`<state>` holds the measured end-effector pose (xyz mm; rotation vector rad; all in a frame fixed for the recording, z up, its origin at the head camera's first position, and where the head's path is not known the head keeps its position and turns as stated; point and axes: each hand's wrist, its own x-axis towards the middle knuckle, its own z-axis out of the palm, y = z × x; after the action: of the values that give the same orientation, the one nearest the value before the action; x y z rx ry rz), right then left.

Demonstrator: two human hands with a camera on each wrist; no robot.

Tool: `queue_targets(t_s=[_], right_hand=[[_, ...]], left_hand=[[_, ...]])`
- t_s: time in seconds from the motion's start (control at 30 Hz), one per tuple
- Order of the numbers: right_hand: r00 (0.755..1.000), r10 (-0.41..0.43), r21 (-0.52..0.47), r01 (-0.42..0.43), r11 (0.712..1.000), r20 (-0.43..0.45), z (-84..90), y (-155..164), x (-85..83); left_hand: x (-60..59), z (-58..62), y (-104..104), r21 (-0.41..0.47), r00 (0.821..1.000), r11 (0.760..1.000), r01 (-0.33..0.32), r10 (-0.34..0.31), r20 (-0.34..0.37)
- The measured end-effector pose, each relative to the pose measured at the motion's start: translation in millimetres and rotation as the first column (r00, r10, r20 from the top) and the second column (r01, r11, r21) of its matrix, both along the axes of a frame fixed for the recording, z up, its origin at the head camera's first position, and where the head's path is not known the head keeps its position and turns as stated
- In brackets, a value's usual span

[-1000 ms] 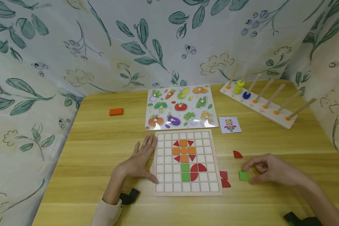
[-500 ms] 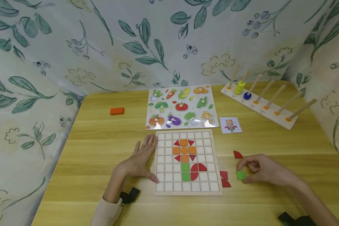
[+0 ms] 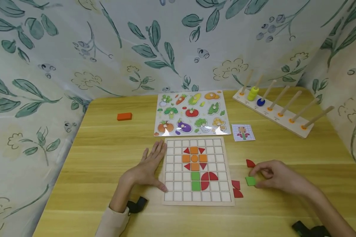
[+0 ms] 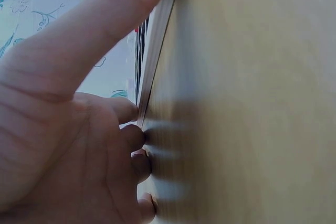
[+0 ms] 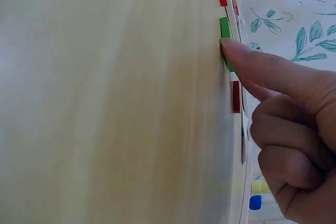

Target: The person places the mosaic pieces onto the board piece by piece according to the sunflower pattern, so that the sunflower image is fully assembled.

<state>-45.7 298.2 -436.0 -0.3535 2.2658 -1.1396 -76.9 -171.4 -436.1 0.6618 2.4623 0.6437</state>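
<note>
A wooden grid board carries an orange and red flower pattern with two green squares below it and several red quarter-circles beside them. My left hand lies at the board's left edge, fingers spread, with the thumb and fingertips along its side. To the right of the board, my right hand holds a loose green square tile between thumb and index finger, low at the table. In the right wrist view the thumb overlaps the green tile's edge, and the other fingers are curled.
Two loose red pieces sit against the board's right edge; a red quarter-circle lies behind the right hand. Further back are a pattern card, a vegetable puzzle, a pegged counting rack and an orange block.
My right hand has shifted the green square tile left, towards the board, and slightly away from me. The left hand keeps its place at the board's edge.
</note>
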Motion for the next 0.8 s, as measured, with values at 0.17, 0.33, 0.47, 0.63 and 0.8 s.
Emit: queue_targets(t_s=[0.17,0.33,0.47,0.63,0.8], right_hand=[[0.997,-0.019,0.033,0.022,0.999,-0.073,9.5,-13.3,-0.8],[0.995,-0.03,-0.036,0.027,0.999,-0.094,17.4,-57.8,-2.9],[0.998,0.017,-0.063,-0.021,0.998,-0.061,21.1,-103.4,0.7],[0.992,0.105,-0.064,-0.109,0.992,-0.065,19.6,-143.6,10.5],[0.978,0.138,0.004,-0.139,0.99,-0.154,12.5,-163.1,21.8]], left_hand=[[-1.2,-0.2,0.6,-0.008,1.0,1.0,0.009,-0.009,0.004],[-0.5,-0.6,-1.1,-0.016,1.0,1.0,0.011,-0.011,0.001],[0.2,-0.7,-3.4,-0.008,1.0,1.0,0.01,-0.01,-0.007],[-0.2,-0.4,-3.6,-0.012,1.0,1.0,0.008,-0.008,-0.009],[0.7,-0.1,-2.2,-0.019,1.0,1.0,0.014,-0.015,-0.011]])
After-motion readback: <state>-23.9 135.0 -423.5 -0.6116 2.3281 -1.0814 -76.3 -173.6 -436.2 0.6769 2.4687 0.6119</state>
